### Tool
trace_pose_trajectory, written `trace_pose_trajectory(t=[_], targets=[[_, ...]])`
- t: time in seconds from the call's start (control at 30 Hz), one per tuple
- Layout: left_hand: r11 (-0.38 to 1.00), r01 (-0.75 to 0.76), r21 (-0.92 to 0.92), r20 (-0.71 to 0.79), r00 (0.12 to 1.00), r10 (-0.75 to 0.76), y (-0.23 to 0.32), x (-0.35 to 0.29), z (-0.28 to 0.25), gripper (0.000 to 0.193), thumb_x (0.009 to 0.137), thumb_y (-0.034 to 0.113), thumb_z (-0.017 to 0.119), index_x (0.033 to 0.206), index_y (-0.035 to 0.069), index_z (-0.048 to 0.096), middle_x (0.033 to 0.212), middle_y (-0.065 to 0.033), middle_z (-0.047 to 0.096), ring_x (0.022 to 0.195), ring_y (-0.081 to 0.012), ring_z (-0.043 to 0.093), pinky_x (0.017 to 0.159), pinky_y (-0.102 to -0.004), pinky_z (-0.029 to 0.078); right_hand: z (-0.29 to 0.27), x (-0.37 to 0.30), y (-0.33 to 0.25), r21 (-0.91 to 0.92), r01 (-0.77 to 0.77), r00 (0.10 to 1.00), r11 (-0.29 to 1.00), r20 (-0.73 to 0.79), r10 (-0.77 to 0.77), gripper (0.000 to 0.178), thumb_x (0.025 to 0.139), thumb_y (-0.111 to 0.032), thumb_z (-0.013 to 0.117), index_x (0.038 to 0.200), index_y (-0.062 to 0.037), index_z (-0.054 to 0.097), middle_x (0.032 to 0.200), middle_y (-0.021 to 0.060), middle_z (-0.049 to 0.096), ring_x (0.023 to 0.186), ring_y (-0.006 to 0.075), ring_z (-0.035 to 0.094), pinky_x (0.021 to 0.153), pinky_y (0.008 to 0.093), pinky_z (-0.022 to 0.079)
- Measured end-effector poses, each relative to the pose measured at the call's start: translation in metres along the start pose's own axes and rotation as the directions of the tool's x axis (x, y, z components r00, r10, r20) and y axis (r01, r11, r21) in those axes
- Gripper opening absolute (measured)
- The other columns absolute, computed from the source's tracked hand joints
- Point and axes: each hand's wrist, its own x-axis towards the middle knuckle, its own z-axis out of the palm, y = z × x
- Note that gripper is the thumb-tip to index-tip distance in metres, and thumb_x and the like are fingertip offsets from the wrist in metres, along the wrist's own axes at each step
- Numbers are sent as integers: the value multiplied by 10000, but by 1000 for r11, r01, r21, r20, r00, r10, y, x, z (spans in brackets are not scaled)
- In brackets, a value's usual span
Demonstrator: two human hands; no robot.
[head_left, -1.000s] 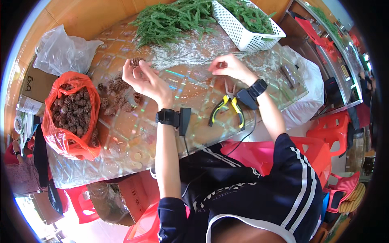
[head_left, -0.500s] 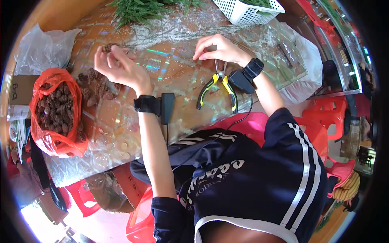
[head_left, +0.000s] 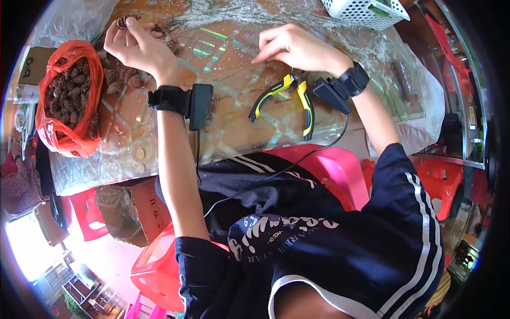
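Note:
My left hand [head_left: 143,50] is closed at the far left of the table, pinching a brown pine cone [head_left: 126,22] between thumb and fingers. More loose pine cones [head_left: 127,75] lie just below and beside that hand. At the middle right, my right hand [head_left: 300,49] is bent with its fingertips drawn together; whatever they may hold is too small to make out. Just below its palm lie pliers [head_left: 305,106] with yellow and black handles spread apart on the table. My right hand covers the tips of their jaws.
A red plastic bag [head_left: 45,119] full of pine cones stands at the table's left edge, near a clear plastic bag [head_left: 74,21]. A white perforated basket [head_left: 366,16] sits at the far right. White powder and thin dark stems [head_left: 249,21] lie along the far side.
The view has shifted, so the table sits higher in the picture. My left hand still grips the pine cone. My right hand now covers the jaws of the pliers, which showed before.

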Motion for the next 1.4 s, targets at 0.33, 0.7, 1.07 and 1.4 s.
trace_pose_trajectory(t=[0.33, 0.7, 1.07, 1.4], targets=[[994, 100, 36, -39, 994, -98, 9, -1, 3, 265, 853, 111, 503, 1046, -2, 361, 805, -90, 495, 548, -102, 508, 434, -218, 416, 2, -12, -13, 51, -103, 986, 993, 134, 95, 354, 609, 122, 474, 882, -18, 650, 746, 98, 501, 667, 243, 532, 602, 332, 417], [994, 109, -16, -24, 994, -109, 8, -5, 6, 282, 850, 122, 521, 1051, -5, 370, 759, -85, 503, 567, -111, 519, 423, -201, 394, 12, -14, 8, -276, -140, 986, 951, -125, 109, 323, 644, 119, 467, 880, -12, 643, 755, 122, 497, 682, 277, 526, 611, 351, 415], [817, 568, -101, 443, 761, -474, -16, -10, 6, 257, 831, 85, 558, 1055, 22, 449, 897, -77, 551, 771, -197, 598, 612, -285, 459, -11, -15, 3, -85, -319, 903, 944, -329, 275, 260, 724, 64, 539, 925, -53, 656, 773, 81, 523, 676, 168, 531, 589, 278, 410], [736, 676, -26, 546, 626, -556, -16, -20, 10, 252, 833, 84, 555, 1062, 25, 465, 886, -60, 541, 827, -210, 594, 677, -293, 459, -3, -20, -1, 29, -121, 986, 992, 115, 117, 281, 698, 78, 529, 922, -39, 653, 779, 64, 511, 665, 171, 524, 596, 280, 417]])
